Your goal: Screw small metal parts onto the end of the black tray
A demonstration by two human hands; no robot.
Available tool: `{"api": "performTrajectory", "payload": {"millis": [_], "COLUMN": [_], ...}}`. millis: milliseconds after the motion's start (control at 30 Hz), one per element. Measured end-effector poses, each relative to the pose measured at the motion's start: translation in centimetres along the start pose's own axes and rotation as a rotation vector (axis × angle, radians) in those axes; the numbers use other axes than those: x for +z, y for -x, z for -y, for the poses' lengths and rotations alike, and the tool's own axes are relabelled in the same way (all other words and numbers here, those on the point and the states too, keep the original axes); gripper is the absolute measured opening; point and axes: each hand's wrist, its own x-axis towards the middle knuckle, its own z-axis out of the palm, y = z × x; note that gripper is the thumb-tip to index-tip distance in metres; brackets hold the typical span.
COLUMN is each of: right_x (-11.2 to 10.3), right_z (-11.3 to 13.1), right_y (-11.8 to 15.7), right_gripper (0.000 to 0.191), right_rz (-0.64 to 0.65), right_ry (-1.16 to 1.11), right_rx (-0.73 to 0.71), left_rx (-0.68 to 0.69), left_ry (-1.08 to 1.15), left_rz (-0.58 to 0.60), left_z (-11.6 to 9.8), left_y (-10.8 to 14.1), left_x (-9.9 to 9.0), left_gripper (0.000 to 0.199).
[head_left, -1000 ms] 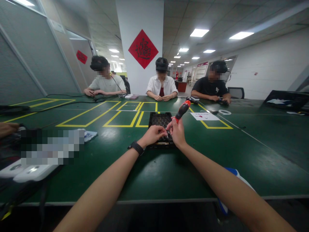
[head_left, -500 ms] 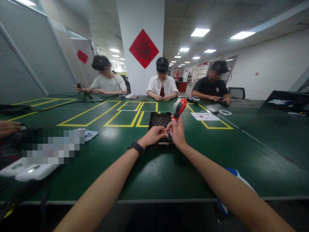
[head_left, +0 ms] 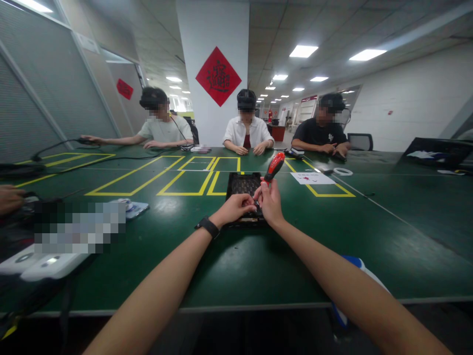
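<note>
My right hand (head_left: 271,202) is closed around a screwdriver with a red and black handle (head_left: 274,167), held tilted with the handle up and to the right. Below both hands, a black open case (head_left: 246,185) with a textured inside lies on the green table. Over the case's near part, my left hand (head_left: 236,209) has its thumb and fingers pinched together close to the screwdriver's lower end. What sits between those fingertips is too small to make out. A black band (head_left: 208,227) is on my left wrist.
Yellow tape outlines (head_left: 181,194) mark the green table (head_left: 166,266). A white paper (head_left: 313,178) and a white ring (head_left: 343,171) lie to the right. White devices (head_left: 48,264) stand at left, beside another person's hand (head_left: 11,198). Three people with headsets sit opposite.
My hands, the screwdriver and the case keep nearly the same pose; the view shifts slightly. Across the table, the person at left has stretched an arm further left.
</note>
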Motion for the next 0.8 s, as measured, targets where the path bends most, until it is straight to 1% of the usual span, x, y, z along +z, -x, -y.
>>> {"api": "performTrajectory", "payload": {"millis": [100,200,267,300,367,433,533,733,800], "right_x": [0.0,-0.04,-0.08,-0.1,-0.14,-0.16,-0.15,-0.16,-0.18], "right_z": [0.02,-0.06,-0.12,-0.13,-0.13,-0.08,0.03,0.09,0.02], "right_y": [0.0,0.0,0.0,0.01,0.04,0.07,0.08,-0.05,-0.05], "right_gripper": [0.036,0.037,0.036,0.035,0.033,0.032,0.031,0.032,0.033], "right_rz": [0.03,0.054,0.054,0.053,0.048,0.043,0.043,0.085,0.09], "right_ry": [-0.046,-0.071,-0.069,-0.066,-0.058,-0.052,-0.06,-0.095,-0.082], "right_rx": [0.022,0.055,0.05,0.038,0.013,-0.001,-0.006,0.02,0.027], "left_rx": [0.026,0.018,-0.005,-0.017,-0.041,-0.06,-0.065,0.003,0.004], "left_ry": [0.045,0.13,0.182,0.194,0.18,0.134,0.106,0.069,0.06], "left_rz": [0.038,0.082,0.07,0.046,-0.008,-0.033,-0.01,0.051,0.057], "left_z": [-0.13,-0.28,-0.25,-0.19,-0.02,0.13,0.13,-0.33,-0.34], "left_y": [0.03,-0.02,-0.07,-0.1,-0.13,-0.13,-0.09,-0.05,-0.07], "left_x": [-0.19,-0.24,-0.13,-0.05,0.1,0.18,0.11,-0.22,-0.17], "left_gripper": [0.023,0.025,0.026,0.026,0.028,0.029,0.027,0.025,0.026]}}
